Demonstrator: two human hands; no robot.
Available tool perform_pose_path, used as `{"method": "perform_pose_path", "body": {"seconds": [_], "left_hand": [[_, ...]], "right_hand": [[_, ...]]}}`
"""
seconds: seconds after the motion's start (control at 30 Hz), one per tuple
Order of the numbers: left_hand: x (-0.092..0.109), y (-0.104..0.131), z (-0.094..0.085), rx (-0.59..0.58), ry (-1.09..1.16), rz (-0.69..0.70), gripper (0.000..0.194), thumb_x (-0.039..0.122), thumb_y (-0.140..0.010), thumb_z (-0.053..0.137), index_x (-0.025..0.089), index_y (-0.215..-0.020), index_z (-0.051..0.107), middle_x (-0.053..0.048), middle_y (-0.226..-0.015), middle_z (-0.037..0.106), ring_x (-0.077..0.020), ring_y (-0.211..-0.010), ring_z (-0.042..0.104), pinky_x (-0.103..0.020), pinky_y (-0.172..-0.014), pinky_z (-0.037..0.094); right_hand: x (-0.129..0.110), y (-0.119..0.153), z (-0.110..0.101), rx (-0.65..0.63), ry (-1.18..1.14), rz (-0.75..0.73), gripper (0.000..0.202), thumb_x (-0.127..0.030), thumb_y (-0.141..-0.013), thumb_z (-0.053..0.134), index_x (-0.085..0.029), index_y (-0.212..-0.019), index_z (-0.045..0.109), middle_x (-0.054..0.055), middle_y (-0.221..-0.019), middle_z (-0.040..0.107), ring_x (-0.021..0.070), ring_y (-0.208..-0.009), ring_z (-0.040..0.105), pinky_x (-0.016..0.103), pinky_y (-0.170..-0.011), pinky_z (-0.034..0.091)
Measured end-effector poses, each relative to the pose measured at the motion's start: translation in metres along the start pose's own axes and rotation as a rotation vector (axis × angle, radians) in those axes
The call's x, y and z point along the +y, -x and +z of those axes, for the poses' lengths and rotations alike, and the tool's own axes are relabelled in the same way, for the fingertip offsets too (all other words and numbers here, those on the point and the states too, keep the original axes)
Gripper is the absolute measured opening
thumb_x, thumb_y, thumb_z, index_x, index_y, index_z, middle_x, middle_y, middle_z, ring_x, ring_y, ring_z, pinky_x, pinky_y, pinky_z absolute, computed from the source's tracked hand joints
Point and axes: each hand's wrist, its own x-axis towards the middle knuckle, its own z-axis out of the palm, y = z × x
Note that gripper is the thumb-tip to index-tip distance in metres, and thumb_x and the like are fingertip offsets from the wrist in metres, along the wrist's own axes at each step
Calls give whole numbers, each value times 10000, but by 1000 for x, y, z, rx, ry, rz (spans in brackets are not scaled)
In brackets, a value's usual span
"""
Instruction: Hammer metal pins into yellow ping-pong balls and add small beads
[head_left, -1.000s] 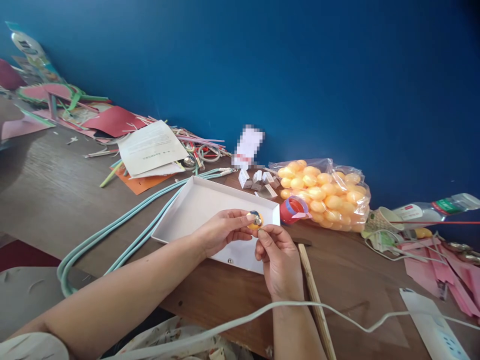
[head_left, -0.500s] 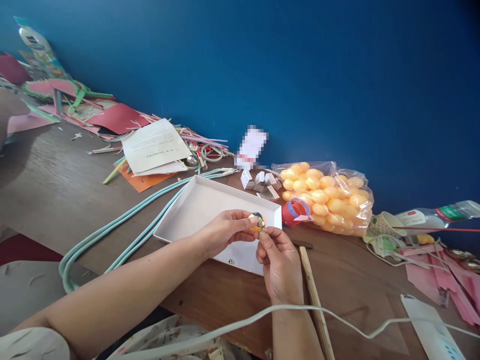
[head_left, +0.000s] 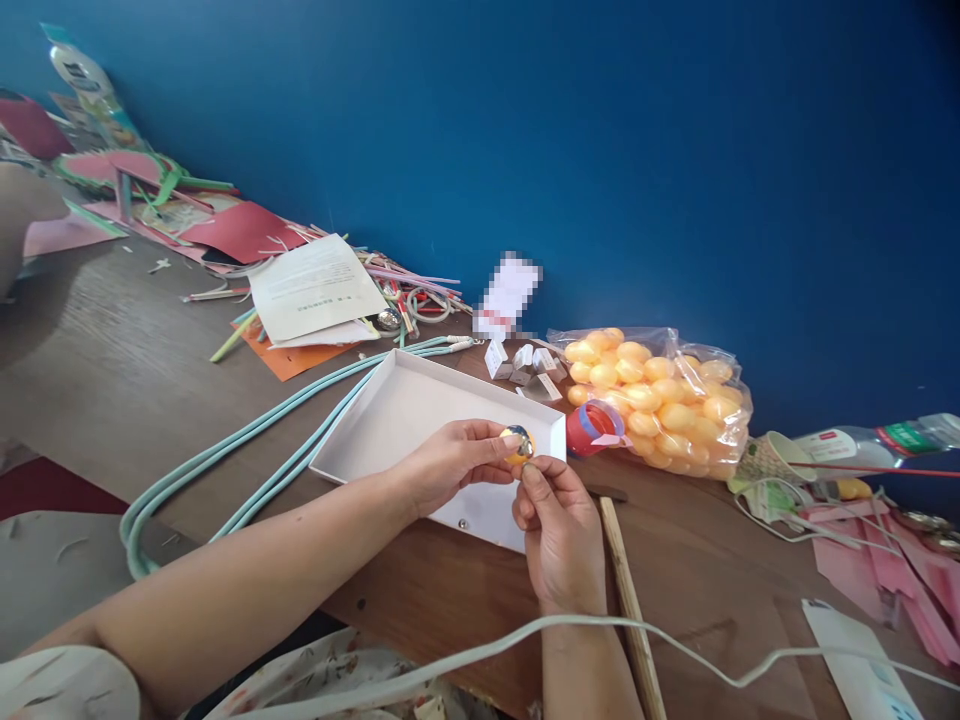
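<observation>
The ball [head_left: 517, 443] is small, round and shiny, with a mirror-like face that shows dark and pale reflections; yellow-orange shows along its edge. It is held up over the right part of the tray [head_left: 420, 400], which is white and shallow with low walls.

The left hand [head_left: 457, 460] is nearly closed, the ball pinched between its thumb and fingers. The right hand [head_left: 559, 520] is curled, thumb and forefinger pressed together at the ball's lower edge; whether they grip something tiny there is too small to tell. Its wrist is just beyond the tray's near right corner.

A small metal bead [head_left: 463, 524] lies in the near part of the tray. Pale green cords [head_left: 262, 405] loop out to the left of the tray, and a printed sheet [head_left: 315, 290] lies on coloured paper behind it to the left. Behind the tray's far right edge are small boxes [head_left: 525, 368]. A red ring-shaped thing [head_left: 589, 428] is just beside its right corner, with a clear bag [head_left: 660, 400] of glossy orange balls farther right. A wooden stick [head_left: 626, 600] lies to the right of the tray, slanting toward the wearer, and a white cable [head_left: 555, 622] runs across the view on the near side.
</observation>
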Motion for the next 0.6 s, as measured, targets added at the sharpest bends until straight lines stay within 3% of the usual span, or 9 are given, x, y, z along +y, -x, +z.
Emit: {"method": "perform_pose_path", "body": {"seconds": [0.6], "left_hand": [[1,1,2,-43,-25,67,265,330,-766,699,96,-873,638,-57,-824,633,-106,-735,590,-268,-766,480]], "right_hand": [[2,2,2,21,-24,-53,135,-285,-789,706,-208,-833,606,-72,-557,479,43,-479,387,178,-468,289]]}}
